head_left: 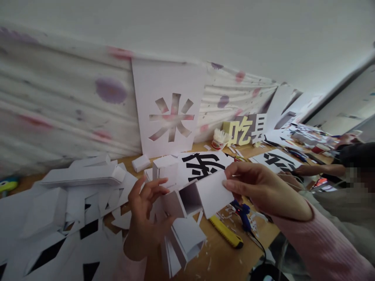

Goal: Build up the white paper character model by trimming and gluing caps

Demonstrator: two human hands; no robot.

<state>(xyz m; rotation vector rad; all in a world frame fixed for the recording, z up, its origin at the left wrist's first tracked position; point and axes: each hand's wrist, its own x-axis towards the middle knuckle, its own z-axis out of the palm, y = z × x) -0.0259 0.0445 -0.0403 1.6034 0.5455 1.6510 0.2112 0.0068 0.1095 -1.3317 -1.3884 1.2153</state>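
Observation:
My right hand [249, 187] pinches a hollow white foam-board piece [215, 193] between thumb and fingers, its dark opening facing left. At the left end of that piece, my left hand [149, 214] has its fingers apart and curved. Its thumb is by the lower corner; whether it touches is hard to tell. Below lies another folded white board piece [187, 238]. Beside it on the table are a yellow utility knife [225, 232] and a blue glue gun [243, 214]. Behind the held piece lies a white sheet with a black printed character [202, 164].
White board offcuts [88, 191] are heaped at the left. A board with a cut-out character [171, 117] leans against the draped wall. Farther right stand yellowish built characters [240, 130] and a tub of white sticks [219, 140]. Another person [345, 210] works at the right.

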